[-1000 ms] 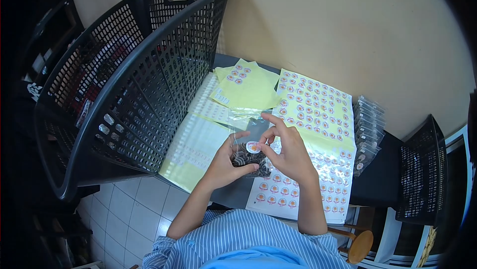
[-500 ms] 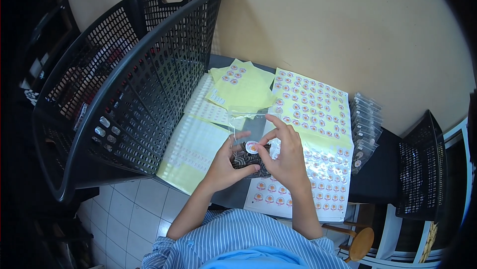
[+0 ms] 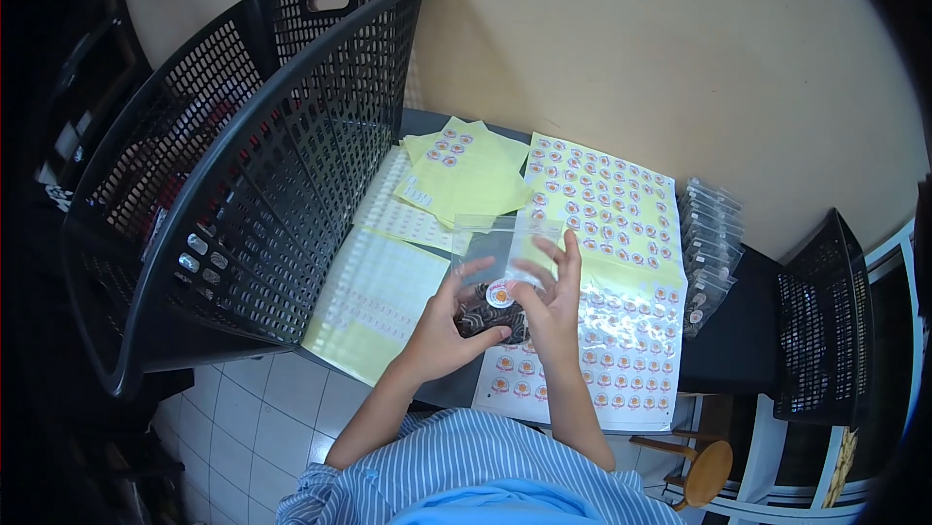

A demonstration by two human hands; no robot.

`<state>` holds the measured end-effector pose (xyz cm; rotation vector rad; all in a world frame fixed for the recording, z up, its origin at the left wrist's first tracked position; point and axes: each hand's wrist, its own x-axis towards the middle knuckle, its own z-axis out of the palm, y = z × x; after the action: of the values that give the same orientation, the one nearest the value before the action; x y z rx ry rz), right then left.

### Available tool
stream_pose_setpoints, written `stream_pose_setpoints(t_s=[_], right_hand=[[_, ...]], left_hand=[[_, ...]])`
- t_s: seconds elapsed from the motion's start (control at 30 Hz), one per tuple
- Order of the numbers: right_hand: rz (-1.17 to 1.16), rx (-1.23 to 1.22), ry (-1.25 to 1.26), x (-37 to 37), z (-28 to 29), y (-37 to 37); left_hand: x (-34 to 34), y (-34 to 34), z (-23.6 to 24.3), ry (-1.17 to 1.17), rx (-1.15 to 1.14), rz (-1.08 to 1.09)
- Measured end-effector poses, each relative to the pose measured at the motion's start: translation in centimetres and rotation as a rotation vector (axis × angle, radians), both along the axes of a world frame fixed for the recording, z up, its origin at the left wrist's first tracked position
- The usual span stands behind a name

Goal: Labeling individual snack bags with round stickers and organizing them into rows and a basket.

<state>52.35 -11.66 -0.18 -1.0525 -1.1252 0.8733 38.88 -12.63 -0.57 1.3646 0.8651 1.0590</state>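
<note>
A: In the head view, where is the clear plastic zip bag point(image 3: 485, 239)?

B: Held up over the dark tabletop point(image 3: 454, 387), its lower part filled with dark, pale-striped pieces point(image 3: 474, 318).

A: And the person's bare left hand point(image 3: 437, 333)?

B: Clamped on the bag's lower left, thumb in front, fingers showing through from behind.

A: The bare right hand point(image 3: 553, 310)?

B: Its thumb touches the round white sticker with an orange centre point(image 3: 499, 295) on the bag; its fingers are spread, and whether they grip the plastic, one cannot tell.

A: Nearby?

B: A white-and-yellow sheet of round stickers point(image 3: 621, 331) lies to the right, a tall black perforated basket point(image 3: 282, 214) stands left
</note>
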Motion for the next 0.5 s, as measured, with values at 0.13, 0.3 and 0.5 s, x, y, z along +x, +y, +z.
stream_pose_setpoints(t_s=[0.13,0.3,0.5], right_hand=[[0.075,-0.083,0.076,-0.5,0.4,0.0],[0.084,0.022,-0.105,-0.6,0.6,-0.6],[0.266,-0.004,0.011,0.9,0.7,-0.7]], left_hand=[[0.0,-0.2,0.2,0.054,0.023,-0.009],[0.3,-0.3,0.2,0.032,0.027,-0.009],[0.1,-0.3,0.7,-0.047,-0.039,-0.009]])
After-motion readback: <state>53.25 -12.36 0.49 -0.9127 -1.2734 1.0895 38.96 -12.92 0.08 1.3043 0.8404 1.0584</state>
